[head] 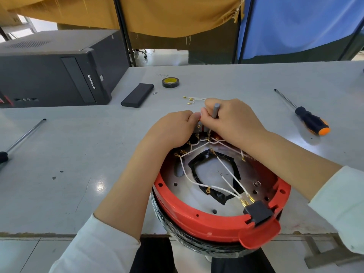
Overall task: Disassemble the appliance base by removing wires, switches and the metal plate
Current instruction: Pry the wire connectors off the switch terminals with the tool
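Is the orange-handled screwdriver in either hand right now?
No: the orange-handled screwdriver lies on the table, right of the right hand, which grips a grey tool.

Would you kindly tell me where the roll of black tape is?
In the head view, the roll of black tape lies on the table's far side, just right of the black rectangular case.

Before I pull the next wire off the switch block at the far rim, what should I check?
1. Round red plastic appliance base steady: not ok, its near edge overhangs the grey table.
2. Left hand bracing the switch area: ok.
3. Right hand gripping the slim grey tool: ok.
4. Tool tip seated on a terminal: cannot tell, hidden by fingers.
5. White wires inside the base: not ok, several cross loosely over the metal plate.
6. Orange-and-black screwdriver at hand: ok, on the table to the right.
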